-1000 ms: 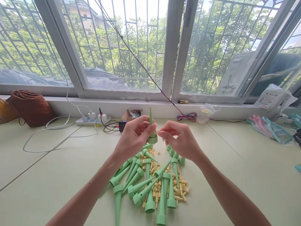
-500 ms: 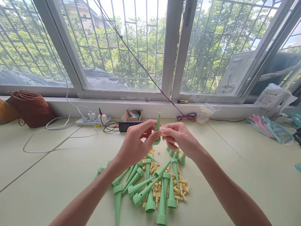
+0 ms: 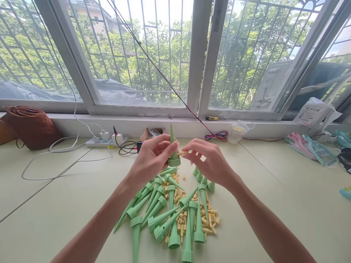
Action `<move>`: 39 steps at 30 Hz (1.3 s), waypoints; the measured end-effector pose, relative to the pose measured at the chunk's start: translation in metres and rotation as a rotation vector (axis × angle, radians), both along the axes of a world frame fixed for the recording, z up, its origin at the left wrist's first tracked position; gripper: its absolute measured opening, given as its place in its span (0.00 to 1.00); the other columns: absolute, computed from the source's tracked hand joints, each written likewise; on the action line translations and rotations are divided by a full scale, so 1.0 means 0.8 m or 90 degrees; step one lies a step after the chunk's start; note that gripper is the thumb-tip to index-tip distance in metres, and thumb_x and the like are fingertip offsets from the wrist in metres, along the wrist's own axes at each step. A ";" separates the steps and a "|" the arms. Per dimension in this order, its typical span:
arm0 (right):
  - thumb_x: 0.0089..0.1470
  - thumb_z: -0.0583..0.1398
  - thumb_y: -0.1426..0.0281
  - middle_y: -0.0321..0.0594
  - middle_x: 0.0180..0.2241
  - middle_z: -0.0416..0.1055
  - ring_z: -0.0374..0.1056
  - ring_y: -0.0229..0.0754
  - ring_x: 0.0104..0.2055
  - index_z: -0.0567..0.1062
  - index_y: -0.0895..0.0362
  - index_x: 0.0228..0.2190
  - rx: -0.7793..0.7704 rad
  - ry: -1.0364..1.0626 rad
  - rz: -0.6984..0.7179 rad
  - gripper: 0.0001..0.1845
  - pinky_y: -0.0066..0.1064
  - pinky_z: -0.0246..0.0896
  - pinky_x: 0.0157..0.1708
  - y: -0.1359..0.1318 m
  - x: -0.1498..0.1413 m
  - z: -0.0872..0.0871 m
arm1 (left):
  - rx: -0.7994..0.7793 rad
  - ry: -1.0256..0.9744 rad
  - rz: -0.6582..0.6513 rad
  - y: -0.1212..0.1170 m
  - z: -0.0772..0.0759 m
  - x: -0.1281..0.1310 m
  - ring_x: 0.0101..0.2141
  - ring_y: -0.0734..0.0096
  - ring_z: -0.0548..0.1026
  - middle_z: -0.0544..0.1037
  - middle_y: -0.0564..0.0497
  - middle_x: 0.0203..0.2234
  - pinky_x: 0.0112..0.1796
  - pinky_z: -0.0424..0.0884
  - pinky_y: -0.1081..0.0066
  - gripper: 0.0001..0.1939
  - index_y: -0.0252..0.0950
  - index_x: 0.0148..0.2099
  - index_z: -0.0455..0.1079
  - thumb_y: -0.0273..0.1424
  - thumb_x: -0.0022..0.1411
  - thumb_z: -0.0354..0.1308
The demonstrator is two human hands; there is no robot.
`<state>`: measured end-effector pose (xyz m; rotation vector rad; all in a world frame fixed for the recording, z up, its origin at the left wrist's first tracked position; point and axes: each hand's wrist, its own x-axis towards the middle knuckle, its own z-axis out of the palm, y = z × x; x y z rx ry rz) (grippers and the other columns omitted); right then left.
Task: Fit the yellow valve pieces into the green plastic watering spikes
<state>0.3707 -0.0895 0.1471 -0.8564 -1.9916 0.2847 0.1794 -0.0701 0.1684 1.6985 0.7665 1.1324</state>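
My left hand [image 3: 152, 155] grips a green plastic watering spike [image 3: 173, 160], its pointed tip up and its ribbed collar down. Between the thumb and fingertips of my right hand [image 3: 212, 160] is a small yellow plastic valve [image 3: 183, 152]. The valve lies roughly level, its far end against the side of the spike just above the collar; how deep it sits there I cannot tell. Below my hands spreads a heap of green spikes [image 3: 161, 219] mixed with small yellow valves [image 3: 182, 223]. Several spikes stand tip up beneath my right hand, partly hidden by it.
Along the back lie a power strip [image 3: 100, 141] with cables, a small cardboard box [image 3: 149, 133], a coil of wire [image 3: 219, 136] and a plastic cup in a bag [image 3: 237, 133]. A brown bag [image 3: 30, 128] sits at left, pink and teal packets [image 3: 312, 148] at right.
Both hands have separated slightly, the left with the spike shifting left. More of the yellow valve shows between spike and right fingers. The view has also shifted a little.
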 end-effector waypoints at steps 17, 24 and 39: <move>0.63 0.55 0.56 0.28 0.17 0.54 0.51 0.31 0.17 0.67 0.57 0.24 -0.289 0.138 0.083 0.21 0.25 0.48 0.18 -0.003 0.001 0.003 | 0.535 0.153 0.167 -0.005 -0.024 0.005 0.21 0.77 0.62 0.73 0.53 0.24 0.25 0.64 0.75 0.07 0.38 0.44 0.74 0.30 0.65 0.58; 0.64 0.54 0.53 0.27 0.19 0.50 0.50 0.28 0.16 0.62 0.57 0.22 -0.394 0.205 0.185 0.25 0.25 0.42 0.15 0.001 0.003 0.002 | 0.505 0.148 0.151 -0.009 -0.021 0.009 0.22 0.77 0.64 0.73 0.52 0.25 0.25 0.64 0.75 0.06 0.37 0.43 0.75 0.29 0.65 0.57; 0.67 0.54 0.63 0.31 0.22 0.60 0.55 0.32 0.25 0.67 0.57 0.26 0.018 -0.004 -0.010 0.18 0.24 0.51 0.26 -0.003 -0.007 -0.003 | -0.045 0.004 -0.031 -0.005 0.000 0.002 0.21 0.82 0.57 0.67 0.56 0.22 0.18 0.54 0.81 0.15 0.36 0.36 0.68 0.42 0.59 0.64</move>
